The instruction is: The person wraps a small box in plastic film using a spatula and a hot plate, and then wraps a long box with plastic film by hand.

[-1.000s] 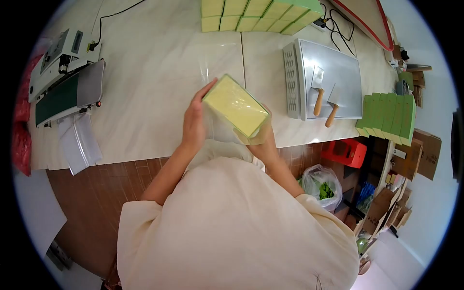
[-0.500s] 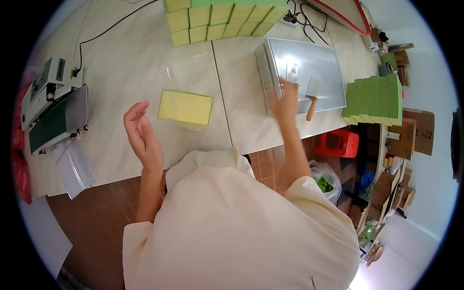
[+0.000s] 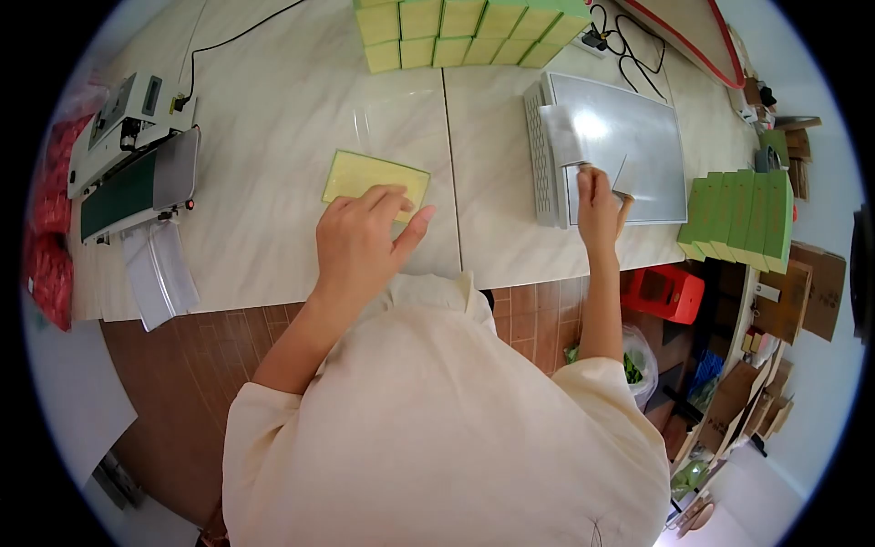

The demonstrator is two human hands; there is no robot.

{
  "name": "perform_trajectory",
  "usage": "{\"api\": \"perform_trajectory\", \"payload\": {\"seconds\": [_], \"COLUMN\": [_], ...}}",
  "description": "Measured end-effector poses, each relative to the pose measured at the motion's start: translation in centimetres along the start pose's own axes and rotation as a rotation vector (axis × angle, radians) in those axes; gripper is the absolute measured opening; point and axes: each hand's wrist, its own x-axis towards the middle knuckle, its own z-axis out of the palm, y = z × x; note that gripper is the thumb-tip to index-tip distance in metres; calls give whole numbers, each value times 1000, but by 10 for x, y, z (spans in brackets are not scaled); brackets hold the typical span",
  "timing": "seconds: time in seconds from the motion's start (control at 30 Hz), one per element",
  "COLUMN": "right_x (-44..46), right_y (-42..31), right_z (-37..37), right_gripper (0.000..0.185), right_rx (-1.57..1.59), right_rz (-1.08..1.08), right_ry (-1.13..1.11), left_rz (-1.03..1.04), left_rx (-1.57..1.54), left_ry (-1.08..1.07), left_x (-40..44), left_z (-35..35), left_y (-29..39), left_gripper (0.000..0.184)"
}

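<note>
My left hand (image 3: 360, 237) is over the near part of a yellow box (image 3: 372, 170) with green edges, fingers curved and thumb spread apart. Whether its fingertips touch the box is hard to tell. Clear film shows faintly on the table just beyond the box. In my right hand (image 3: 597, 205) is a scraper, its wide metal blade (image 3: 561, 137) raised over the left edge of a flat metal heating plate (image 3: 652, 137). My fingers hide the handle. Beside that hand, a second scraper (image 3: 623, 217) with a wooden handle lies on the plate.
Stacked yellow-green boxes (image 3: 456, 32) stand at the back, and green boxes (image 3: 738, 214) stand in a row at right. A grey machine (image 3: 137, 150) with a cable is at left. Below the table's right side are a red stool (image 3: 665, 292) and a plastic bag (image 3: 641, 365).
My left hand has moved right, over the yellow box. My right hand has closed on the scraper and lifted its blade at the plate's left edge. The view has shifted slightly.
</note>
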Motion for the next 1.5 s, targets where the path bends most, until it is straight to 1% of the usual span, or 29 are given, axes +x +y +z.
{"api": "perform_trajectory", "payload": {"seconds": [0.07,0.1,0.17,0.2,0.27,0.3,0.37,0.7,0.8,0.87,1.0,1.07,1.17,1.3,1.4,1.47,1.5], "right_x": [-17,-25,-38,-41,-44,-43,-43,-45,-45,-45,-47,-48,-49,-50,-49,-49,-49], "right_y": [-24,-36,-58,-67,-80,-83,-88,-103,-104,-105,-107,-107,-106,-105,-106,-106,-105], "right_z": [-23,-33,-53,-60,-71,-75,-80,-75,-76,-77,-76,-76,-76,-76,-76,-76,-76], "right_gripper": [27,27,24,24,22,22,22,20,19,19,18,18,18,17,17,17,17], "right_rx": [281,281,377,373,382,378,331,288,265,262,279,276,276,282,288,293,295], "right_rz": [-137,-138,-335,-337,-463,-471,-577,-642,-656,-655,-655,-650,-646,-658,-651,-645,-642], "right_ry": [-260,-260,-396,-397,-465,-468,-516,-523,-522,-521,-503,-498,-493,-469,-470,-473,-477], "left_rz": [-1,-1,-51,-53,-190,-196,-69,-130,-148,-135,-141,-80,-79,-135,-127,-80,-79], "left_rx": [45,44,51,48,47,45,134,99,39,-49,-59,-4,-31,-79,-52,5,6], "left_ry": [179,180,161,163,67,73,216,238,231,179,185,189,196,127,132,195,193], "left_x": [1,0,-2,-2,-4,-4,-6,-12,-6,-3,5,7,14,22,19,16,15], "left_z": [7,10,12,12,9,10,12,21,15,12,13,13,13,8,7,10,11], "left_y": [0,-2,-7,-8,-9,-10,-15,-34,-31,-29,-28,-28,-16,-11,-11,-12,-12], "left_gripper": [18,18,15,15,12,12,13,14,17,18,18,25,28,27,26,27,27]}}
